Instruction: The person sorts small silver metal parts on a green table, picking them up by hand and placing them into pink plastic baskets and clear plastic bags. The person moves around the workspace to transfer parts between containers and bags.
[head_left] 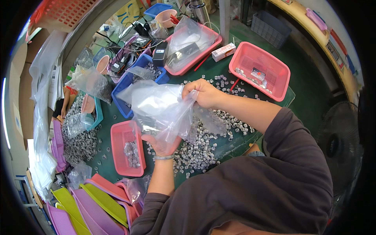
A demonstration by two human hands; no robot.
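Note:
A clear plastic bag (156,105) is stretched between my two hands above the green table. My right hand (201,93) pinches its gathered upper edge at the right. Lower down, my left hand (166,145), with a bracelet at the wrist, holds the bag from below; the thumb sticks out at the left and the plastic partly covers the other fingers. Whether anything lies inside the bag I cannot tell. Under my hands spreads a heap of small silvery ring-like pieces (197,150). Beside my left hand stands a pink basket (113,145) with some clear or silvery pieces in it.
A second pink basket (284,76) stands at the right, near a small white box (224,52). Blue trays (119,100) and a pink tray (213,43) lie beyond the bag. Another metal heap (80,147) is at left. Stacked coloured baskets (90,209) fill the lower left.

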